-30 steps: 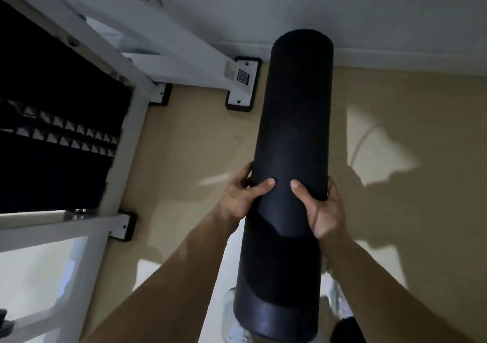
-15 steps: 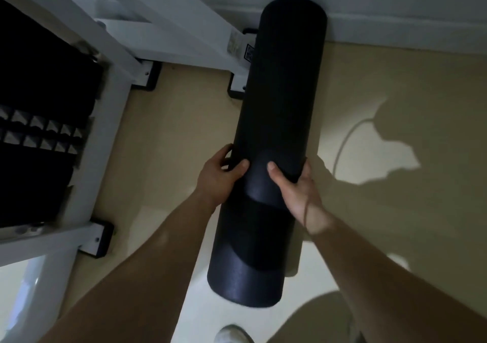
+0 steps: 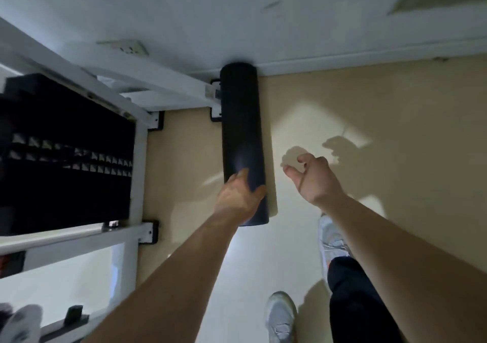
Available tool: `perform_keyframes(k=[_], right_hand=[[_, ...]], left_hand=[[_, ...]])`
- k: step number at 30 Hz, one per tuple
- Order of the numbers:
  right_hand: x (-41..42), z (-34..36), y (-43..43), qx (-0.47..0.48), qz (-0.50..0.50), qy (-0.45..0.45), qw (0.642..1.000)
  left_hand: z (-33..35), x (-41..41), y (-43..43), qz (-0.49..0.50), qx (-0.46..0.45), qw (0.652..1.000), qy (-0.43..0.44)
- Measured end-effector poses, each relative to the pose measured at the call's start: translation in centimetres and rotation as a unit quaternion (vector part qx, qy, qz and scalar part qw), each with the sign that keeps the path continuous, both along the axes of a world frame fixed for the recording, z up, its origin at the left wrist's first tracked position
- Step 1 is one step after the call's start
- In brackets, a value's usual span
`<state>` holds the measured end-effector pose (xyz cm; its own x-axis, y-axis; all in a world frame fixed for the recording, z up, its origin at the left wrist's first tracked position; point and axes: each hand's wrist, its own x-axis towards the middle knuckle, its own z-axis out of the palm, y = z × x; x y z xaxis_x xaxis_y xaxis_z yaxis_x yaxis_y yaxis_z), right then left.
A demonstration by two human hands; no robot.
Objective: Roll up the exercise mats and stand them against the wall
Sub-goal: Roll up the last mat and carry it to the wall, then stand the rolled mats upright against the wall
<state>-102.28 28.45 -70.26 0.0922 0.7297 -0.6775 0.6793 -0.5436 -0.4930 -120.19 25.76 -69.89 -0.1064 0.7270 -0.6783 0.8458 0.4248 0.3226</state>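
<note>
A rolled black exercise mat [image 3: 241, 131] stands in the middle of the view. Its far end meets the white wall [image 3: 263, 13] at the baseboard, right beside the white frame's foot. My left hand [image 3: 238, 197] grips the mat's near end, fingers around the left side and thumb across the front. My right hand [image 3: 312, 178] hangs in the air to the right of the mat, apart from it. Its fingers are loosely curled and hold nothing.
A white metal rack [image 3: 138, 163] holding black gear fills the left side, with black foot plates [image 3: 149, 233] on the beige floor [image 3: 382, 105]. A wall socket [image 3: 126, 47] sits above the rack. My two pale shoes [image 3: 280, 316] stand at the bottom right.
The mat has moved away from me until its far end reached the wall. My right hand has let go and pulled off to the right. My left hand has slid to the near end.
</note>
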Motion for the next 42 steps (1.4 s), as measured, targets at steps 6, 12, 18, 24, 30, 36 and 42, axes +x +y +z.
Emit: perform_keyframes(k=[6,12,18,24,30,36,42], right_hand=[[8.3,8.8,-11.2,0.006,0.004,-0.094,0.996],[17.9,14.2,-25.4,0.015,-0.034,-0.155,0.987],[26.3,17.3,-46.1,0.013,-0.156,-0.163,0.974],[33.7,20.4,-70.5,-0.045,-0.250,-0.191,0.948],[40.5,21.0,-87.7,-0.079,-0.362,-0.197,0.908],[46.7,16.2,-99.5,-0.172,-0.480,-0.180,0.841],[53.7,10.0,-104.0,-0.212,-0.543,-0.144,0.799]], left_hand=[[8.5,3.9,-7.0,-0.070,0.010,0.997,-0.009],[12.4,11.1,-15.9,-0.180,0.013,0.984,-0.009],[15.2,22.4,-30.3,-0.311,0.047,0.949,-0.020],[17.7,33.8,-48.1,-0.459,0.051,0.887,-0.021],[17.4,45.3,-60.7,-0.580,0.067,0.811,-0.032],[11.7,55.6,-67.6,-0.630,0.030,0.776,-0.037],[4.7,63.9,-69.6,-0.632,-0.033,0.774,-0.034]])
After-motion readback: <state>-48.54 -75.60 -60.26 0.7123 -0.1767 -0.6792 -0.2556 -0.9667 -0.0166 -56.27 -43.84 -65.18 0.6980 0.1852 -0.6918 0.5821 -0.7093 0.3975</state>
